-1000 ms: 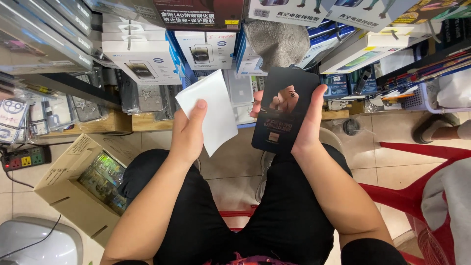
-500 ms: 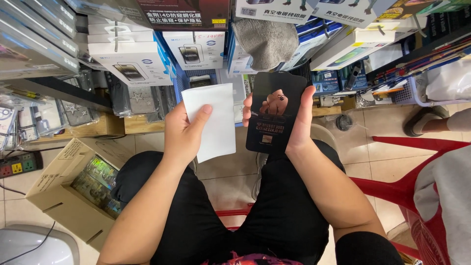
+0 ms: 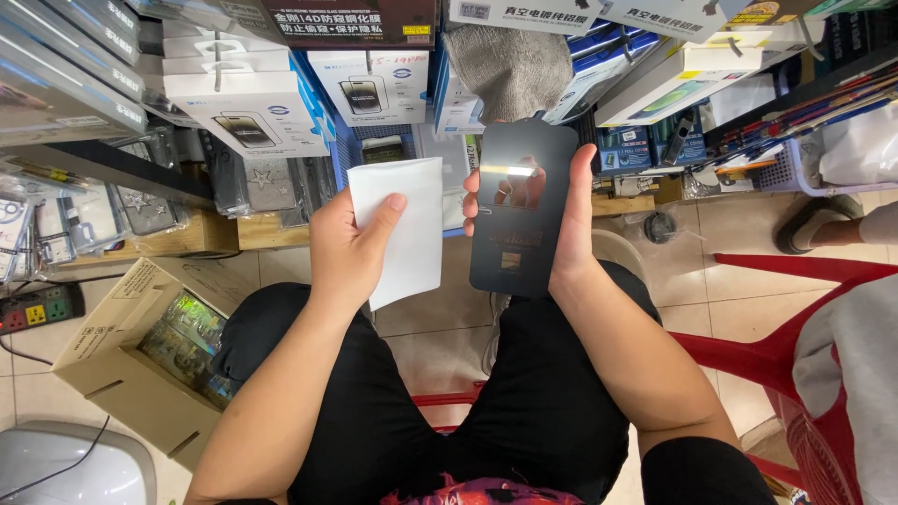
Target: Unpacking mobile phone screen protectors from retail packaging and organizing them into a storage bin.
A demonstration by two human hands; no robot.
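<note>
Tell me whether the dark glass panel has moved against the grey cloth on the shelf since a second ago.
Yes. The dark glass panel in the right hand has risen; its top edge now reaches the grey cloth, where before it sat lower.

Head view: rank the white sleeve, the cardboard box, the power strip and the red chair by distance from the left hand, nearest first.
From the left hand:
1. White sleeve, held in that hand.
2. Cardboard box, on the floor, lower left.
3. Power strip, far left edge.
4. Red chair, far right, beyond the right arm.
</note>
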